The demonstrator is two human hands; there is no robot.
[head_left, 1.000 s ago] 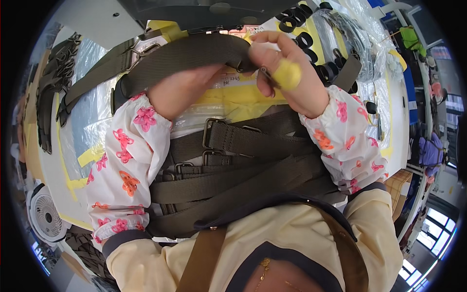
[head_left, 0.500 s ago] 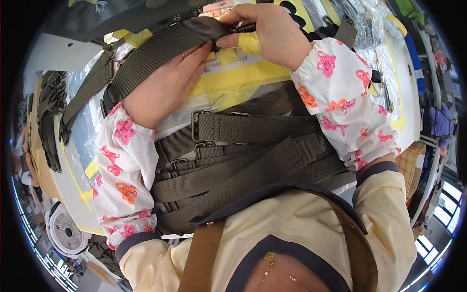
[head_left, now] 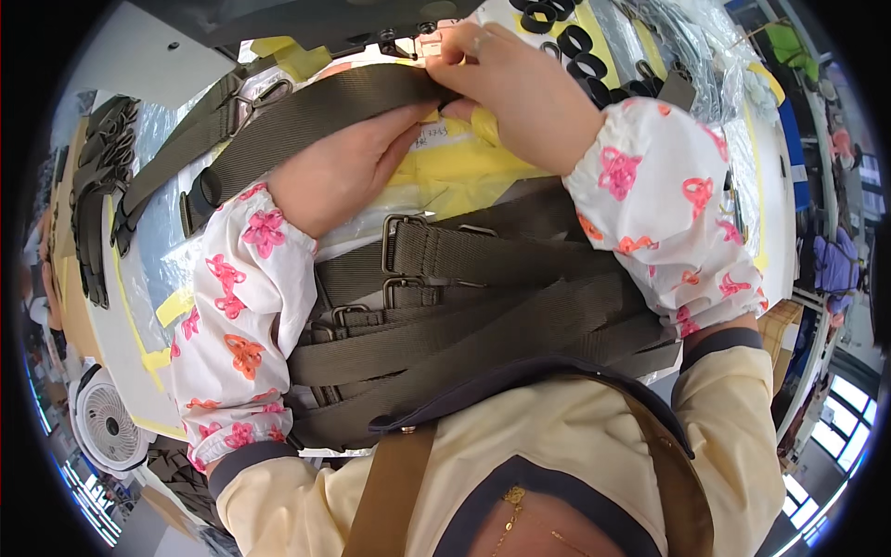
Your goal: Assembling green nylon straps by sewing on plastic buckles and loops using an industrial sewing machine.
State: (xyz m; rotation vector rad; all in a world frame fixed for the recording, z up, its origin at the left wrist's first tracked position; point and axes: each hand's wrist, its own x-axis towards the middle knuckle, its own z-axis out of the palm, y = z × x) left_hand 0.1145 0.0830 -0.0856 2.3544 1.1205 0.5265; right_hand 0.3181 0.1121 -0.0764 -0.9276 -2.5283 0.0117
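Note:
A wide olive-brown webbing strap (head_left: pixel 316 111) arches over my left hand (head_left: pixel 348 172) and runs to the point where both hands meet. My left hand is closed on the strap from underneath, its fingertips partly hidden by the webbing. My right hand (head_left: pixel 529 97) pinches the strap's end from the right, with bent fingers on top and a yellow-wrapped thumb below. A ring shows on one of its fingers. Just beyond the hands hangs a dark machine head (head_left: pixel 306 23), with small metal parts on its lower edge.
A pile of similar straps with metal buckles (head_left: pixel 483 297) lies against my body. Black rings (head_left: pixel 585 65) stand at the back right. More straps (head_left: pixel 97 204) hang at the left table edge, beside a white fan (head_left: pixel 111 422). Yellow tape (head_left: pixel 455 167) and clear plastic cover the tabletop.
The strap and my left hand have shifted slightly right and down, away from the machine head. My right fingers have curled in more over the strap's end.

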